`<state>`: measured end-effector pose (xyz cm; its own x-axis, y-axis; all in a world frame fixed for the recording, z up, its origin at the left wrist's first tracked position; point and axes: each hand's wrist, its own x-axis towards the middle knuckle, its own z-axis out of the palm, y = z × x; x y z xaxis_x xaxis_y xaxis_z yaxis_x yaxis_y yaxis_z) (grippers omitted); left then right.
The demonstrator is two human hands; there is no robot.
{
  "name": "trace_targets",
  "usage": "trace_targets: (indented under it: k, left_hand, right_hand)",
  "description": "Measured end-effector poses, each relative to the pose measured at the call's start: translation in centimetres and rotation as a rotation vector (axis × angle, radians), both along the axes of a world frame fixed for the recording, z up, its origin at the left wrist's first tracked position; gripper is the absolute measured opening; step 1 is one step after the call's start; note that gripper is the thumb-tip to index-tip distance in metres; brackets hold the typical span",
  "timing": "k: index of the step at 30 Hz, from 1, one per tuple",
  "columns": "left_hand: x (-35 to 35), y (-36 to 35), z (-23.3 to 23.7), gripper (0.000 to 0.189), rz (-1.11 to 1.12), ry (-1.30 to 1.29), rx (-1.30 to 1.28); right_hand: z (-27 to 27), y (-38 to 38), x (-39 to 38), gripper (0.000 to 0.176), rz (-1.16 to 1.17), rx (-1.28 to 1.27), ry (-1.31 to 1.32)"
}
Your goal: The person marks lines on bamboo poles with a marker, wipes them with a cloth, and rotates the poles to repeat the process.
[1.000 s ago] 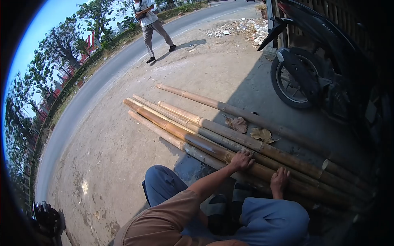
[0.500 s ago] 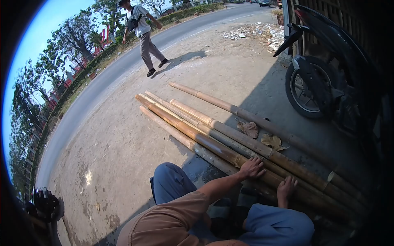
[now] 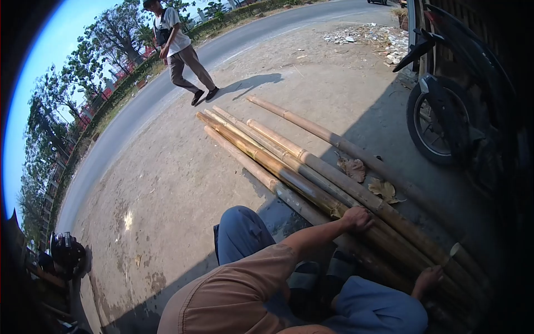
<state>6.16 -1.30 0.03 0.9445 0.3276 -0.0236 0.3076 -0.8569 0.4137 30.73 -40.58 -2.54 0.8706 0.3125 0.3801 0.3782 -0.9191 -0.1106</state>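
Note:
Several bamboo poles (image 3: 311, 161) lie side by side on the ground, slanting from the upper left to the lower right. Among them is a glossy brown bamboo pole (image 3: 289, 177), darker than the others. My left hand (image 3: 357, 219) rests over this pole with its fingers curled round it. Farther down the same pole, at the lower right, my right hand (image 3: 428, 277) grips it in the shade; its fingertips are partly hidden. One paler bamboo pole (image 3: 317, 136) lies apart, beyond the bundle.
Dry leaves (image 3: 384, 190) lie between the poles. A parked motorbike (image 3: 439, 119) stands at the right. Rubble (image 3: 370, 39) is heaped near the road (image 3: 239, 47). A person (image 3: 181, 53) walks beyond the poles' far ends. My bent knee (image 3: 242, 231) is beside the bundle.
My right hand has slid down the pole toward its near end, away from my left. The left hand's fingers are more curled. The view has shifted slightly, and the walking person has taken a step.

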Motion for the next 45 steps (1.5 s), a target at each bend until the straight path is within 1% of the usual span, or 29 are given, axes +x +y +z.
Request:
trace_targets:
  k: [2, 4, 6, 8, 9, 12, 13, 15, 16, 17, 18, 20, 21, 23, 24, 25, 26, 27, 28, 30, 32, 34, 35, 38, 41, 42, 43, 44, 45]
  left_hand:
    - [-0.1, -0.1, 0.3, 0.046, 0.007, -0.013, 0.010]
    - [-0.1, -0.4, -0.2, 0.046, 0.051, -0.095, 0.013]
    - [-0.2, -0.4, -0.9, 0.047, 0.050, -0.116, 0.021]
    - [0.0, 0.0, -1.1, 0.047, 0.021, -0.102, 0.033]
    - [-0.1, -0.1, -0.7, 0.046, 0.023, -0.096, 0.021]
    - [0.0, -0.1, -1.3, 0.046, 0.069, -0.109, 0.009]
    - [0.3, 0.0, -1.7, 0.046, 0.072, -0.122, 0.019]
    - [0.4, -0.2, -2.5, 0.047, 0.082, -0.144, 0.032]
    - [0.3, -0.2, -2.6, 0.048, 0.089, -0.156, 0.040]
    - [0.3, -0.3, -2.6, 0.048, 0.093, -0.144, 0.046]
    - [0.1, -0.5, -2.3, 0.047, 0.109, -0.149, 0.034]
    - [-0.2, -0.9, -1.1, 0.046, 0.130, -0.153, 0.015]
    - [-0.4, -1.0, -0.4, 0.044, 0.123, -0.148, 0.008]
    - [-0.1, -0.9, -1.5, 0.044, 0.125, -0.145, 0.029]
    - [0.0, -0.9, -2.0, 0.044, 0.126, -0.141, 0.039]
    - [0.0, -1.1, -2.2, 0.042, 0.141, -0.199, 0.062]
    - [-0.1, -1.1, -2.1, 0.042, 0.143, -0.204, 0.071]
    - [0.3, -0.9, -3.1, 0.041, 0.145, -0.210, 0.080]
    - [0.4, -0.9, -3.5, 0.041, 0.146, -0.220, 0.088]
    - [0.1, -0.8, -2.9, 0.038, 0.131, -0.201, 0.102]
    - [0.0, -1.4, -3.1, 0.037, 0.136, -0.167, 0.093]
    - [-0.3, -1.6, -3.5, 0.037, 0.149, -0.207, 0.103]
    - [-0.4, -1.7, -3.8, 0.037, 0.158, -0.229, 0.104]
    - [-1.1, -2.5, -3.1, 0.038, 0.196, -0.292, 0.148]
    - [-2.3, -3.4, -1.6, 0.049, 0.132, -0.334, 0.105]
    - [-2.2, -3.8, -2.0, 0.052, 0.114, -0.367, 0.113]
    - [-2.2, -4.1, -2.7, 0.059, 0.097, -0.448, 0.234]
    - [-2.6, -4.3, -2.2, 0.059, 0.089, -0.483, 0.242]
    - [-2.6, -4.3, -1.8, 0.059, 0.098, -0.413, 0.230]
  right_hand:
    - [-0.6, 4.2, -1.8, 0.018, 0.092, 0.084, 0.014]
    - [-0.6, 10.4, -5.6, 0.016, 0.296, 0.117, 0.105]
    - [2.3, 16.8, -11.5, 0.016, 0.543, 0.199, 0.166]
    - [3.5, 20.1, -14.5, 0.016, 0.728, 0.201, 0.209]
    - [3.4, 20.3, -14.4, 0.014, 0.741, 0.221, 0.170]
    - [-0.7, 16.1, -8.8, 0.012, 0.552, 0.259, 0.140]
    - [-0.6, 13.2, -6.7, 0.009, 0.409, 0.246, 0.192]
    - [-3.2, 5.8, -0.2, 0.009, 0.254, 0.216, 0.068]
    - [-2.8, 2.6, 1.7, 0.012, 0.099, 0.124, 0.105]
    - [-4.4, -0.5, 4.8, 0.014, 0.084, 0.152, 0.089]
    - [-4.1, -0.9, 5.1, 0.016, 0.078, 0.190, 0.091]
    - [-2.7, 1.0, 3.9, 0.015, 0.206, 0.027, 0.077]
    - [-2.6, 2.9, 3.0, 0.014, 0.229, 0.034, 0.149]
    - [-1.4, 8.4, -0.1, 0.012, 0.286, 0.037, 0.290]
    - [-0.3, 11.9, -3.2, 0.010, 0.372, 0.139, 0.298]
    - [-0.6, 15.0, -5.7, 0.010, 0.465, 0.142, 0.288]
    - [-1.8, 17.6, -8.0, 0.010, 0.652, 0.257, 0.249]
    - [-2.0, 19.8, -10.3, 0.011, 0.738, 0.240, 0.238]
    - [0.3, 21.2, -13.2, 0.012, 0.779, 0.265, 0.212]
    - [-0.1, 20.8, -12.9, 0.015, 0.784, 0.279, 0.213]
    - [-1.3, 17.9, -9.9, 0.014, 0.625, 0.328, 0.175]
    - [0.1, 12.5, -6.6, 0.010, 0.379, 0.236, 0.221]
    - [-0.6, 9.3, -4.1, 0.009, 0.305, 0.225, 0.138]
    - [-6.0, 0.0, 5.1, 0.014, 0.114, 0.181, -0.025]
    - [-5.8, 0.2, 5.2, 0.015, 0.192, 0.150, -0.089]
    - [-4.8, 2.2, 3.4, 0.015, 0.155, 0.099, -0.002]
    - [-5.1, 4.6, 2.1, 0.012, 0.162, 0.144, 0.065]
    - [-2.1, 8.1, -2.5, 0.011, 0.237, 0.153, 0.087]
    - [-0.7, 11.1, -5.8, 0.011, 0.347, 0.200, 0.143]
